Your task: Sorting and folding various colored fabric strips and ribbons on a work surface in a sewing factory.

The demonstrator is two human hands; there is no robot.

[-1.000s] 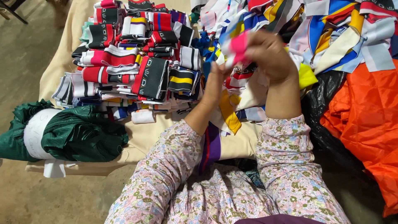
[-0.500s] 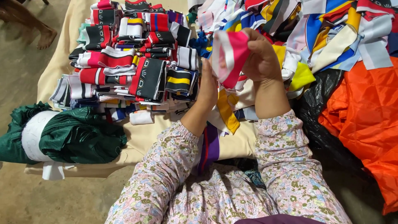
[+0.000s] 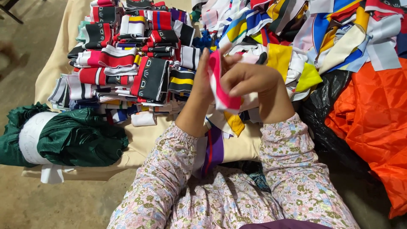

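Both my hands are raised in front of me, holding a small pink and white strip of fabric (image 3: 219, 85) between them. My left hand (image 3: 202, 87) supports it from the left side with fingers upright. My right hand (image 3: 250, 80) pinches its right edge. Below my wrists more strips hang down, one yellow (image 3: 234, 122) and one purple with a red stripe (image 3: 213, 150). My sleeves are floral print.
A stack of folded striped fabric bands (image 3: 127, 63) in red, black and white lies on a beige cloth (image 3: 59, 55) to the left. Loose colourful pieces (image 3: 305, 38) are heaped at the top right. A green bundle (image 3: 72, 138) sits lower left, orange fabric (image 3: 373, 114) and black plastic (image 3: 326, 110) right.
My hands have come down and toward me with the pink strip, away from the loose heap, and the strip is now turned edge-on between them.
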